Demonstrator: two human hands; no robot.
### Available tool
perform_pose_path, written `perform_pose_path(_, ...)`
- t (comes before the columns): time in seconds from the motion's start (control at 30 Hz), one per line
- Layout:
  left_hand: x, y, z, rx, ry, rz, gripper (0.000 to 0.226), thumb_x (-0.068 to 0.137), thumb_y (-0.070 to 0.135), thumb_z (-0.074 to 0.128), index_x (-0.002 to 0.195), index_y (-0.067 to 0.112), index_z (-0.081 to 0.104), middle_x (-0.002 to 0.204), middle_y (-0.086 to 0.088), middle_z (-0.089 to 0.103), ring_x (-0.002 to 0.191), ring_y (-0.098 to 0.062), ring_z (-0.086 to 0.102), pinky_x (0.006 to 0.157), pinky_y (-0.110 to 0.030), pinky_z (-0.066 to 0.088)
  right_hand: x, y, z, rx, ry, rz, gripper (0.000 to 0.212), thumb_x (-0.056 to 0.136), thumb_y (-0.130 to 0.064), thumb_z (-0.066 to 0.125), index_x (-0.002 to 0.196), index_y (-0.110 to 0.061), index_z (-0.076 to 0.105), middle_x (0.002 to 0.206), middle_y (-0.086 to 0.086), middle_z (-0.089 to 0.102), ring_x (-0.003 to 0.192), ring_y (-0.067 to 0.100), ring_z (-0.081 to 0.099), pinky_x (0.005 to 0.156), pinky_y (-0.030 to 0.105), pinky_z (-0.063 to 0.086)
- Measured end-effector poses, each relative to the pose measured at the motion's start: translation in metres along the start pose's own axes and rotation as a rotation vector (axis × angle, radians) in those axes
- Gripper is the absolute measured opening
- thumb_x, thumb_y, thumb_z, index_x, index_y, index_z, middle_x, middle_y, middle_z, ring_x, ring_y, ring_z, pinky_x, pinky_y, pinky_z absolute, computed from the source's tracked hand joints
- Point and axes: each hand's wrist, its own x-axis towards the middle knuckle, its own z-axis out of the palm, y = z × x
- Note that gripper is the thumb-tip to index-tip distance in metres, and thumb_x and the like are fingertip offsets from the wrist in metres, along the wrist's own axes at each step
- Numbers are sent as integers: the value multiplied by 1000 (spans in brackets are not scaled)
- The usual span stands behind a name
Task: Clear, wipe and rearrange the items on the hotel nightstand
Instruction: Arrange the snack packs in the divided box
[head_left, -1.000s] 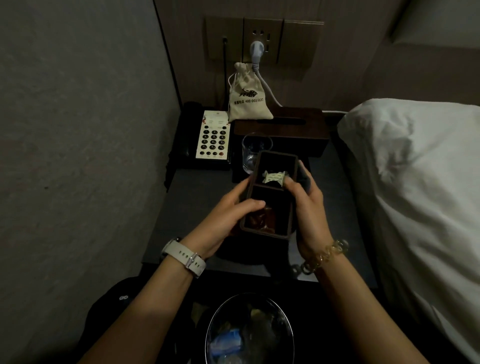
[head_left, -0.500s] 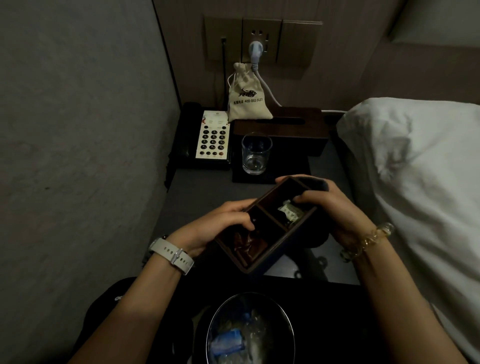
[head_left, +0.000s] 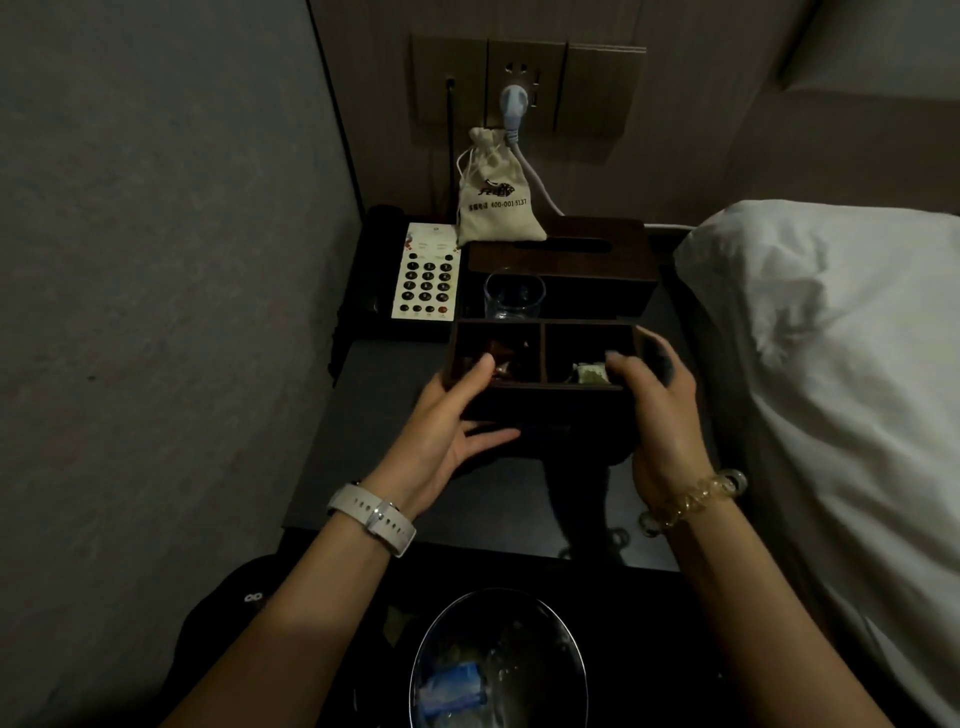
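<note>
I hold a dark wooden two-compartment box over the middle of the dark nightstand, its long side across my view. My left hand grips its left end, thumb over the rim. My right hand grips its right end. Brown sachets lie in the left compartment and a pale green sachet in the right one. Behind the box stand a clear glass, a dark tissue box with a beige drawstring pouch on it, and a black telephone with a white keypad.
A grey wall panel closes the left side. A white pillow and bedding lie right of the nightstand. A black-lined waste bin with wrappers stands below the front edge. A white plug and cable hang from the wall socket.
The box has been turned from lengthwise to crosswise and moved back up toward the glass, both hands still holding it.
</note>
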Motion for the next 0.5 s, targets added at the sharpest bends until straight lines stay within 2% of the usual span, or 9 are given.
perform_pose_path(0.03,0,2,-2,4,4,16,52,89,35,62,136,15,51,133,-10,61,116,-30,63,92,-53,54,2,-1,-2,29,-61,33,21,92,-22,60,112,-21,67,105,4,72,96,19,69,77,29,56)
perform_pose_path(0.1,-1,5,-6,-1,12,36,43,95,31,56,134,14,52,132,-12,61,116,-30,63,86,-53,56,6,-7,-10,97,-189,114,36,94,-41,55,119,-18,67,115,7,71,107,21,68,85,32,54)
perform_pose_path(0.2,-3,8,-12,-5,36,46,31,98,26,50,125,12,59,126,-13,64,109,-28,67,75,-49,58,5,-15,-17,156,-369,259,55,94,-58,42,124,-18,66,124,10,67,116,24,63,93,37,50)
perform_pose_path(0.27,-4,9,-16,5,43,53,29,99,26,49,121,10,61,123,-14,66,105,-27,69,71,-46,59,1,-16,-18,274,-426,339,62,95,-60,36,131,-16,60,132,10,62,122,26,59,100,40,45)
perform_pose_path(0.37,-7,11,-21,-20,56,36,26,99,24,48,116,10,62,120,-15,67,104,-28,69,69,-44,59,-4,-17,-13,513,-423,415,64,95,-58,36,138,-13,53,139,11,56,127,26,55,109,43,37)
perform_pose_path(0.5,-8,8,-21,-58,29,-22,27,98,21,46,114,7,63,113,-17,71,102,-30,70,69,-45,58,-12,-10,-2,694,-443,476,63,97,-57,35,136,-12,55,143,15,51,132,31,49,113,47,33)
